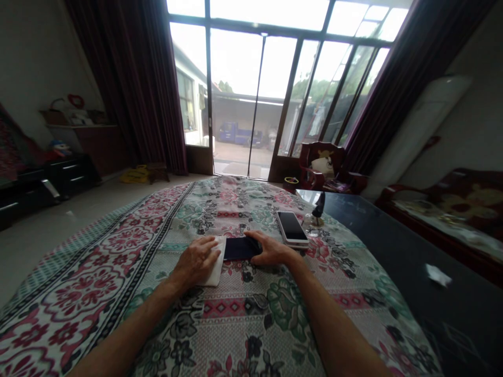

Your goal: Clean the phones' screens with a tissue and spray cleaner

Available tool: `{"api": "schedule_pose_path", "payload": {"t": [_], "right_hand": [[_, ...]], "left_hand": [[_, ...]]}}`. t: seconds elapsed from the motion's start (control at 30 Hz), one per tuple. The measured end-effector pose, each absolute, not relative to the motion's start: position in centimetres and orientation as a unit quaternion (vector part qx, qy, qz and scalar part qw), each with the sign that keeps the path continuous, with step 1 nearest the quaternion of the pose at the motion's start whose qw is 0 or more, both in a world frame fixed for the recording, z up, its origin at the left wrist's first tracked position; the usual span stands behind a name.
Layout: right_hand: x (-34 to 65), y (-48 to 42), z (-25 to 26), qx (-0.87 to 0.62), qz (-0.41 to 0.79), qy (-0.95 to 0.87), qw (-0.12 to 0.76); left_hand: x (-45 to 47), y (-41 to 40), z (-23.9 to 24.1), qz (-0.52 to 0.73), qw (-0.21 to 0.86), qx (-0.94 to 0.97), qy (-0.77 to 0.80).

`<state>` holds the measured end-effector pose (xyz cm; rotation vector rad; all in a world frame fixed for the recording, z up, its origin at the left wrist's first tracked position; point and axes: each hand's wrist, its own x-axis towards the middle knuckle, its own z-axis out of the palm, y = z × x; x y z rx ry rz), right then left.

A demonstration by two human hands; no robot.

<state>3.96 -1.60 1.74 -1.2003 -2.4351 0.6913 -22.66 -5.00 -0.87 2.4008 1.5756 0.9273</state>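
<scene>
A dark smartphone [238, 248] lies face up and crosswise on a patterned tablecloth [236, 340]. My right hand [271, 248] grips its right end, thumb at the near edge and fingers at the far edge. My left hand [198, 257] rests with bent fingers on a folded white cloth or tissue [213, 276], pressing it by the phone's left end. The cloth partly hides that end. Just beyond my right hand, a white-framed phone [292, 226] with a black screen lies on top of another pale, flat device.
Behind the phones stands a small dark object [319, 207] on a clear base. A dark glossy table [377, 235] adjoins on the right, with a crumpled white piece [438, 275] on it. Wooden chairs [310, 162], a dark cabinet [74, 175] and glass doors [247, 104] lie farther off.
</scene>
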Motion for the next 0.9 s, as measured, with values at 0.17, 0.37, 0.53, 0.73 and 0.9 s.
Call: {"api": "schedule_pose_path", "payload": {"t": [0.17,0.37,0.53,0.73,0.9], "right_hand": [[4.1,-1.8,1.5,-0.433,0.250,-0.849,0.168],[4.2,-2.3,0.7,-0.452,0.265,-0.829,0.194],[4.1,-3.8,0.2,-0.444,0.287,-0.814,0.240],[4.2,-4.1,0.1,-0.448,0.257,-0.818,0.254],[4.5,-4.1,-0.1,-0.489,0.222,-0.807,0.244]], "left_hand": [[-21.8,-5.5,-2.2,0.293,0.025,0.818,0.495],[-22.5,-5.0,-2.3,0.288,0.023,0.842,0.455],[-23.0,-4.5,-2.9,0.304,0.017,0.852,0.426],[-22.9,-4.4,-3.1,0.314,0.011,0.853,0.416],[-22.4,-4.7,-2.9,0.309,-0.013,0.850,0.426]]}}
